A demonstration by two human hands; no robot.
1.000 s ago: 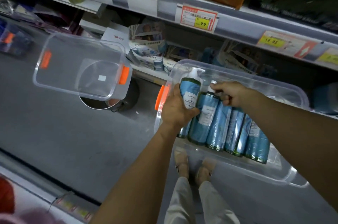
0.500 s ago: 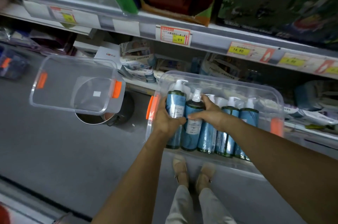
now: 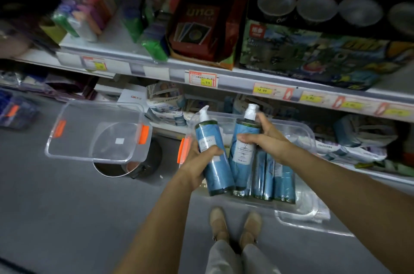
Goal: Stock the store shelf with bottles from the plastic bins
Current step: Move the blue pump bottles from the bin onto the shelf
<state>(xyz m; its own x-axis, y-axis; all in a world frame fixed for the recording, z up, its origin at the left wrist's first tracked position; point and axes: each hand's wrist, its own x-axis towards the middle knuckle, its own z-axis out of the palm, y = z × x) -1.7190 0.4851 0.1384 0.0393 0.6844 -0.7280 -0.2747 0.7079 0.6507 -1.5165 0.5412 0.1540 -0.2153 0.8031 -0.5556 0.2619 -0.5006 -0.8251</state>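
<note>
Hands both worked over the clear plastic bin (image 3: 301, 210) on the right, each with a bottle. The left hand (image 3: 193, 161) had its fingers curled round the lower label of a blue pump bottle (image 3: 218, 176), which was tilted with its white pump leaning up and to the left. The right hand (image 3: 267, 141) gripped a second blue bottle (image 3: 243, 163) at the shoulder, thumb across the front and fingers wrapped round the far side; that bottle stood nearly upright. The two bottle bases sat close together near the bin's near wall — touching or not, could not tell, nor whether they were off the bin floor. More blue bottles (image 3: 283, 182) stood in a row against the near wall, under the right wrist. The bin's far rim ran just below the shelf edge (image 3: 237, 81) with its price tags, and packed goods (image 3: 167, 107) on the lower shelf sat close behind it. To the left, another clear bin (image 3: 67, 109) with orange latches rested on a metal pot (image 3: 134, 168) — a strip of grey floor (image 3: 56, 202) showed between the two bins and spread wide to the left. Tan shoes (image 3: 218, 224) stood just short of the bin's near edge. On the upper shelf, a red card-game box (image 3: 201, 27) and a building-set box (image 3: 313, 58) reached its front lip.
</note>
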